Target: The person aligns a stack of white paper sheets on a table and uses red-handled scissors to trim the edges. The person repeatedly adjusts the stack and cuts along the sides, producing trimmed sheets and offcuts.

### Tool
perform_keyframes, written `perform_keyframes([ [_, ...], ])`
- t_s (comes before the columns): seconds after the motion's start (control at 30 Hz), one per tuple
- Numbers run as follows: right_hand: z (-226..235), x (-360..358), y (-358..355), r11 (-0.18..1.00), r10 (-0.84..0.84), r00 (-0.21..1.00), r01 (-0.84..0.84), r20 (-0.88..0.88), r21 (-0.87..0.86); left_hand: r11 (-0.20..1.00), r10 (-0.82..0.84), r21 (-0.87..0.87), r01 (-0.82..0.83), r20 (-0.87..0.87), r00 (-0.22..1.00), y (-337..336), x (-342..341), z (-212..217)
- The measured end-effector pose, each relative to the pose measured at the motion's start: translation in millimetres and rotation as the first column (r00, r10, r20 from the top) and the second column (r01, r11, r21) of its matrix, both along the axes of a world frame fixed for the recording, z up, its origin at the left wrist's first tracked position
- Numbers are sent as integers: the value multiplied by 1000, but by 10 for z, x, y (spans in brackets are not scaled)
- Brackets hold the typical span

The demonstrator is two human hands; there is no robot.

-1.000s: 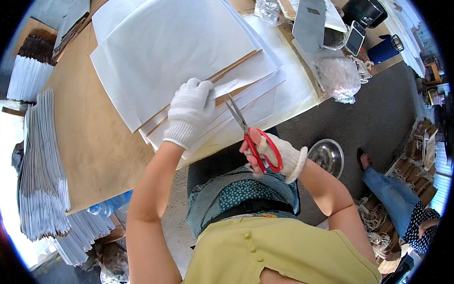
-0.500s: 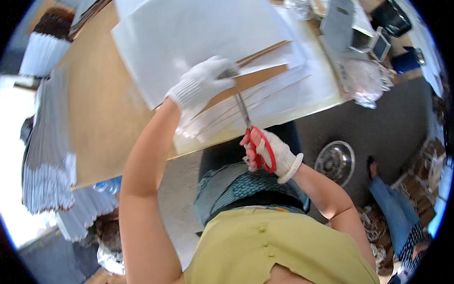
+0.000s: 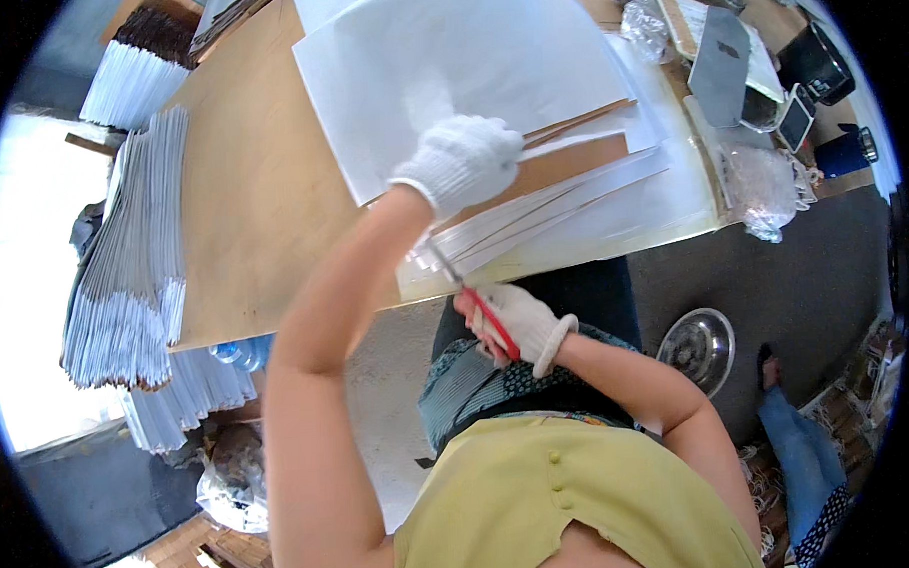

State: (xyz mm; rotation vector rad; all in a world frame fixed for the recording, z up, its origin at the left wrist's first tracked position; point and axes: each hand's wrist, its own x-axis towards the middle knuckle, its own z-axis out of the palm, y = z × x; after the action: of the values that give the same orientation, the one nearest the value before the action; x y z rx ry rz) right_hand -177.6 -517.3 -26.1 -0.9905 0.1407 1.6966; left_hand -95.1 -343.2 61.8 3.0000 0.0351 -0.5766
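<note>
Scissors drawn back to the near edge, left hand pressing the sheets farther up.

The right hand (image 3: 511, 322), gloved in white, is closed round the red handles of the scissors (image 3: 475, 298), whose blades now point up into the near edge of the white paper sheets (image 3: 562, 215); a second ago they lay deeper into the stack, so I judge one cut is finished and another is being lined up. The left hand (image 3: 465, 163), gloved too, has slid higher up the pile and rests flat, fingers curled, pinning the large top sheet (image 3: 447, 74). The sheets overhang the near side of the wooden bench (image 3: 261, 191). To the left stand piles of folded white paper (image 3: 133, 265); on the floor to the right lies a round metal dish (image 3: 699, 348).
</note>
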Motion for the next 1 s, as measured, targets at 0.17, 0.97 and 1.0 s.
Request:
perform_keyframes([
  [0.17, 320, -6, -354, 935, 293, 813, -353, 504, 27, 923, -291, 378, 76, 555, 779, 594, -270, 1067],
  [0.97, 211, 1014, -738, 928, -268, 963, 250, 27, 275, 942, 315, -287, -174, 574, 756, -556, -246, -462],
  [1.0, 299, 1006, -744, 943, -265, 962, 244, 69, 226, 943, 317, -270, -195, 552, 771, -557, -234, -445],
])
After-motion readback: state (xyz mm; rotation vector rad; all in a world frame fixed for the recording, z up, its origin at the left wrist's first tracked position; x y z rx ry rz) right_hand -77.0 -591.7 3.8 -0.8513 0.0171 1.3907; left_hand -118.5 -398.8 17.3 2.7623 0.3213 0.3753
